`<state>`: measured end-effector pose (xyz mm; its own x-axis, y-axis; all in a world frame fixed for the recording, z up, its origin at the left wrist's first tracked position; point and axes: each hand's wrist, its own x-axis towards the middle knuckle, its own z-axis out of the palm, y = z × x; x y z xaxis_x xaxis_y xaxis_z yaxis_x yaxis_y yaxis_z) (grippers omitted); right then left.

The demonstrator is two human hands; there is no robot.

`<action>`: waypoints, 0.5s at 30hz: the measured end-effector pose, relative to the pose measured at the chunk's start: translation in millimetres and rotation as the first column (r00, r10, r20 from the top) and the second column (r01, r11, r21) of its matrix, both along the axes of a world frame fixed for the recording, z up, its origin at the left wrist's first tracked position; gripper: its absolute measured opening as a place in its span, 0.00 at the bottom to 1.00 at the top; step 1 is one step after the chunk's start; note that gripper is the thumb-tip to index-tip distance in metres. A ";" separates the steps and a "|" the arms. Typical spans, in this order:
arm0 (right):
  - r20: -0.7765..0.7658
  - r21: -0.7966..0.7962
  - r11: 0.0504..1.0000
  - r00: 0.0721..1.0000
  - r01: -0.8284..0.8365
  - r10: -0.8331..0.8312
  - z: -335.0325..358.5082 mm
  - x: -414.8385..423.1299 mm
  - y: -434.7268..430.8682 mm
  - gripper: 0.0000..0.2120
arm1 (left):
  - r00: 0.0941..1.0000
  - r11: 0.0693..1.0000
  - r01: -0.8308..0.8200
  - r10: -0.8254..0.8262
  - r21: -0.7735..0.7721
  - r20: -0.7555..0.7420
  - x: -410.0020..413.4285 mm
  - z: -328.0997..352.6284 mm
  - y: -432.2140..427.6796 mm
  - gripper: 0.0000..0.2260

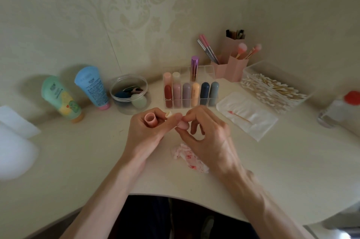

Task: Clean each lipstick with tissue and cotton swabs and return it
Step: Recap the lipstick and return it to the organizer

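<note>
My left hand (150, 127) grips a pink lipstick cap (150, 119), its open end facing up, and its fingertips also pinch the pale tip (169, 114) of a lipstick. My right hand (204, 131) holds the pink lipstick base (183, 125) between thumb and fingers. Both hands meet above the table, in front of a clear organizer (190, 100) with several lipsticks standing in it. A crumpled tissue (188, 156) with red stains lies on the table under my right wrist. A used cotton swab (238, 115) with a red tip rests on a white pad (251, 119).
A clear box of cotton swabs (272, 90) stands at the right, pink brush holders (231, 65) behind it. A round tub of sponges (129, 93) and two tubes (91, 87) (60, 98) stand at the left. A red-capped bottle (342, 108) is at the far right.
</note>
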<state>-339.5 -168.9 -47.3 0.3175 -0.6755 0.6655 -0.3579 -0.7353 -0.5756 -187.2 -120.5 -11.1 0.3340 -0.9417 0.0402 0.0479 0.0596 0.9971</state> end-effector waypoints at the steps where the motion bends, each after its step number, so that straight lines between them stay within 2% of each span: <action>1: -0.005 -0.001 1.000 1.000 0.001 -0.001 0.6 -0.5 0.4 0.08 | 1.000 1.000 -0.013 0.013 0.011 0.007 1.3 -0.8 -0.6 0.13; 3: -0.002 0.040 0.999 1.000 0.026 -0.026 2.5 -2.3 0.1 0.08 | 0.999 1.000 -0.016 0.014 0.027 0.040 6.6 -6.7 -3.7 0.14; 8: 0.020 0.070 0.987 0.989 0.146 -0.148 5.9 -10.7 -6.6 0.09 | 0.961 0.988 0.154 -0.145 -0.020 0.235 11.4 -24.7 -8.9 0.28; 12: -0.019 0.109 0.987 0.993 0.117 -0.116 2.4 -12.2 -7.2 0.10 | 0.922 0.978 0.172 -0.117 -0.119 0.369 15.0 -33.9 -11.4 0.22; 15: -0.039 0.104 0.990 0.995 0.093 -0.090 0.4 -12.1 -7.2 0.10 | 0.922 0.976 0.155 -0.087 -0.156 0.376 14.0 -30.6 -11.5 0.21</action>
<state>-351.5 -176.1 -46.9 0.2726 -0.7686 0.5787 -0.4416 -0.6343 -0.6345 -173.2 -132.1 -41.7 0.1475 -0.9395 0.3091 -0.2992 0.2555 0.9194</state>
